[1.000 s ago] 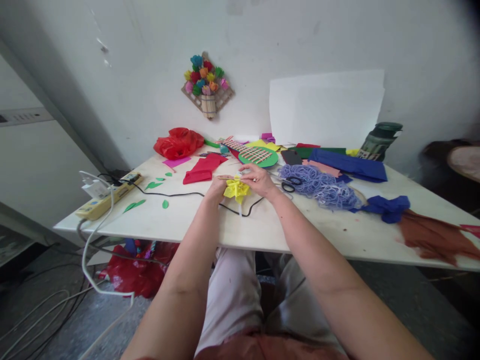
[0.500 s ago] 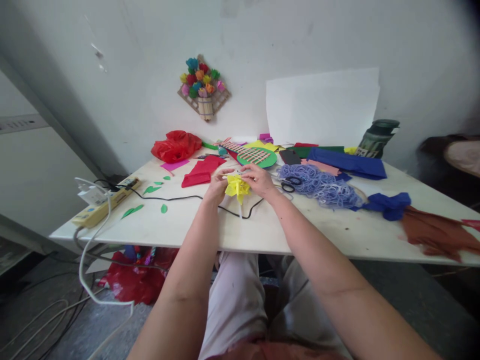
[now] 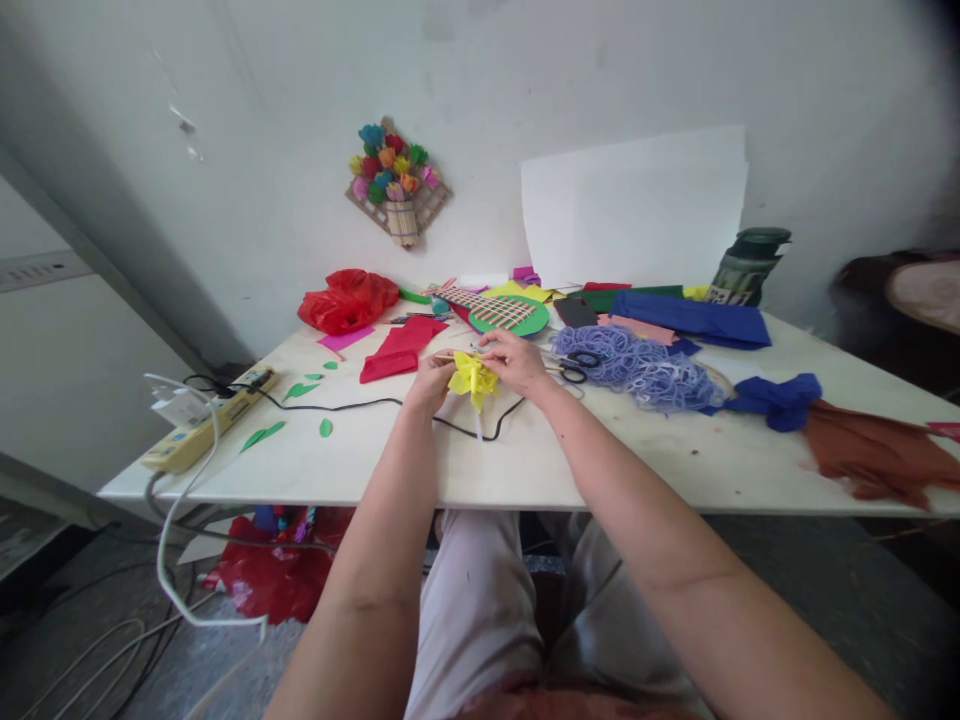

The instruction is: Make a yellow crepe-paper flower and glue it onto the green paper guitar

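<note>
Between my two hands is a yellow paper flower (image 3: 474,378) with its petals spread, held above the table's middle. My left hand (image 3: 429,384) is closed at the flower's left side, where a thin stick shows along the fingertips. My right hand (image 3: 517,362) pinches the flower's right edge with thumb and fingers. Below the bloom a pale strip hangs or lies; I cannot tell which. A black cable (image 3: 352,406) runs across the table behind my left wrist and under the flower. Black-handled scissors (image 3: 574,370) lie just right of my right hand.
Green paper leaves (image 3: 262,436) and a yellow power strip (image 3: 180,448) are at the left. Red crepe paper (image 3: 397,350) and a green guitar-shaped piece (image 3: 525,318) lie behind my hands. Purple yarn (image 3: 637,370), blue paper (image 3: 697,318) and a dark bottle (image 3: 746,268) are at the right.
The fingers of my left hand have drawn in closer at the flower's side. The flower has turned slightly, its petals now facing me more. The camera view has shifted a little.
</note>
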A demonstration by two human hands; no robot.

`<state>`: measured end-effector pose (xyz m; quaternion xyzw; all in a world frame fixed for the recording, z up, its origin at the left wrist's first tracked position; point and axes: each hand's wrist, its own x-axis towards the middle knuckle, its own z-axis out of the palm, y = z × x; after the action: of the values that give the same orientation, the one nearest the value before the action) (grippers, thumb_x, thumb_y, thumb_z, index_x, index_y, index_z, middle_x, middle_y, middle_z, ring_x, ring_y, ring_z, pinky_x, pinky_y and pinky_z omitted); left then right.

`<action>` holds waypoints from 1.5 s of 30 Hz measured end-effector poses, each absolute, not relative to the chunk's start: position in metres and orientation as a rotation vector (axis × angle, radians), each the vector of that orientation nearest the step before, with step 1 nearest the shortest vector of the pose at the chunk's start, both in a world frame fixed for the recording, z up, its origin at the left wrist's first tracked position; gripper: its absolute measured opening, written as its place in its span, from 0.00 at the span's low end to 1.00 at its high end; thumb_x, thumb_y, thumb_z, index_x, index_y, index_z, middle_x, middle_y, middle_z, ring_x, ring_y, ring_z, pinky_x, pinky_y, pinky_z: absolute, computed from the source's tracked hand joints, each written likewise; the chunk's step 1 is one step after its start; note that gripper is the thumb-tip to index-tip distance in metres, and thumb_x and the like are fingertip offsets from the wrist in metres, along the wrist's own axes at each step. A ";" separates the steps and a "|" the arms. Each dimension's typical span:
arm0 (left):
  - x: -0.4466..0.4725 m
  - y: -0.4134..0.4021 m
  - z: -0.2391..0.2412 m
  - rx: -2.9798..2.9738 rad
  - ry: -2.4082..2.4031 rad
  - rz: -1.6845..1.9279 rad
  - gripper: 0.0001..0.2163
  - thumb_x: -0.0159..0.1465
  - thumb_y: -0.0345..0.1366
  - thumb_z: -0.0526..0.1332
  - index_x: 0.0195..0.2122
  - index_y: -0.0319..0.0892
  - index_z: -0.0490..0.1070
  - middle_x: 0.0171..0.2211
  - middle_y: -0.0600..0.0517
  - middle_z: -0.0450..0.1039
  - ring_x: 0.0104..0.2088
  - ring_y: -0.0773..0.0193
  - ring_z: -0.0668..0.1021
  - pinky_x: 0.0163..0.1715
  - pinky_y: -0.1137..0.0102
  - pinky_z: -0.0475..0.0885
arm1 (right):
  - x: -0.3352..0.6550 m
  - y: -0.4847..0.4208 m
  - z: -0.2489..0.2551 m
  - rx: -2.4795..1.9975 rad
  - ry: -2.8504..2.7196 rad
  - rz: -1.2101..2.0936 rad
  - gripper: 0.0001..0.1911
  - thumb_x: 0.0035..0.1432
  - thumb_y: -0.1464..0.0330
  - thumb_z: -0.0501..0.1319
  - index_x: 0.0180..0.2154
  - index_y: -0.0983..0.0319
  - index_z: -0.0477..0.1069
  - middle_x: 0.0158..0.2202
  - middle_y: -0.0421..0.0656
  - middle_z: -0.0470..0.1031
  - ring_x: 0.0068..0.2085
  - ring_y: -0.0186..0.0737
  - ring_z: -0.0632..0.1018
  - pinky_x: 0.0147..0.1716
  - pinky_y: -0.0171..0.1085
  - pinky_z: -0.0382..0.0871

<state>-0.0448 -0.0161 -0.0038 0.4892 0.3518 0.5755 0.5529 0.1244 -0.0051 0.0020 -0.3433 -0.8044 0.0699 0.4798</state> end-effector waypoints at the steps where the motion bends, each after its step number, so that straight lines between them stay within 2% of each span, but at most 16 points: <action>1: -0.045 -0.016 -0.004 1.162 0.834 1.357 0.12 0.38 0.31 0.68 0.26 0.37 0.74 0.23 0.50 0.75 0.27 0.60 0.78 0.24 0.72 0.67 | 0.125 -0.005 0.002 -0.845 -1.964 0.180 0.07 0.51 0.74 0.60 0.28 0.59 0.76 0.43 0.42 0.76 0.32 0.34 0.74 0.29 0.35 0.66; 9: -0.049 -0.013 -0.005 1.147 0.838 1.340 0.10 0.39 0.30 0.62 0.25 0.36 0.74 0.21 0.50 0.75 0.21 0.67 0.73 0.22 0.74 0.64 | 0.126 -0.005 0.003 -0.872 -1.967 0.199 0.06 0.50 0.74 0.61 0.27 0.60 0.77 0.43 0.42 0.75 0.31 0.34 0.74 0.29 0.35 0.65; 14: -0.050 -0.014 -0.003 1.060 0.817 1.284 0.09 0.45 0.36 0.61 0.25 0.37 0.74 0.24 0.48 0.76 0.27 0.61 0.77 0.26 0.71 0.68 | 0.126 -0.005 0.003 -0.882 -1.980 0.205 0.06 0.51 0.73 0.61 0.29 0.60 0.77 0.43 0.42 0.75 0.32 0.33 0.73 0.29 0.34 0.64; 17: -0.049 -0.012 -0.004 1.034 0.823 1.274 0.12 0.50 0.42 0.63 0.28 0.37 0.75 0.25 0.47 0.77 0.32 0.55 0.79 0.30 0.68 0.71 | 0.127 -0.004 0.002 -0.889 -1.994 0.182 0.07 0.52 0.73 0.61 0.30 0.59 0.78 0.43 0.42 0.75 0.34 0.35 0.74 0.30 0.35 0.65; 22: -0.049 -0.006 -0.008 1.046 0.819 1.276 0.17 0.52 0.48 0.64 0.31 0.37 0.76 0.27 0.44 0.78 0.36 0.52 0.80 0.35 0.65 0.73 | 0.128 -0.005 0.003 -0.889 -2.021 0.112 0.07 0.52 0.72 0.61 0.31 0.58 0.79 0.45 0.42 0.74 0.34 0.36 0.74 0.32 0.35 0.65; 26: -0.052 -0.003 -0.011 1.060 0.852 1.243 0.18 0.52 0.49 0.65 0.30 0.36 0.76 0.27 0.44 0.78 0.35 0.52 0.80 0.33 0.65 0.73 | 0.130 -0.009 0.005 -0.904 -2.039 0.058 0.07 0.53 0.71 0.61 0.32 0.58 0.79 0.46 0.42 0.74 0.36 0.36 0.75 0.32 0.35 0.66; 31: -0.057 -0.001 -0.014 1.163 0.853 1.193 0.21 0.48 0.49 0.67 0.33 0.34 0.76 0.28 0.43 0.78 0.32 0.57 0.79 0.28 0.69 0.71 | 0.130 -0.011 0.007 -0.951 -2.044 0.052 0.06 0.52 0.71 0.61 0.30 0.59 0.78 0.46 0.41 0.74 0.31 0.33 0.74 0.30 0.34 0.64; 35: -0.059 -0.001 -0.015 1.217 0.832 1.158 0.22 0.47 0.49 0.68 0.34 0.34 0.76 0.29 0.43 0.78 0.32 0.59 0.79 0.29 0.70 0.70 | 0.130 -0.011 0.008 -0.993 -2.041 0.064 0.05 0.51 0.73 0.62 0.28 0.60 0.77 0.45 0.41 0.75 0.30 0.32 0.73 0.28 0.34 0.63; 45: -0.059 -0.003 -0.013 1.247 0.837 1.156 0.22 0.45 0.49 0.70 0.32 0.35 0.77 0.27 0.45 0.77 0.29 0.62 0.79 0.32 0.70 0.70 | 0.130 -0.011 0.009 -1.043 -2.044 0.073 0.06 0.51 0.73 0.62 0.32 0.59 0.78 0.47 0.42 0.75 0.38 0.38 0.76 0.35 0.37 0.69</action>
<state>-0.0592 -0.0027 -0.0128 0.5342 0.3586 0.4954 0.5836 0.1303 -0.0108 0.0086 -0.4142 -0.8118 0.0291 0.4105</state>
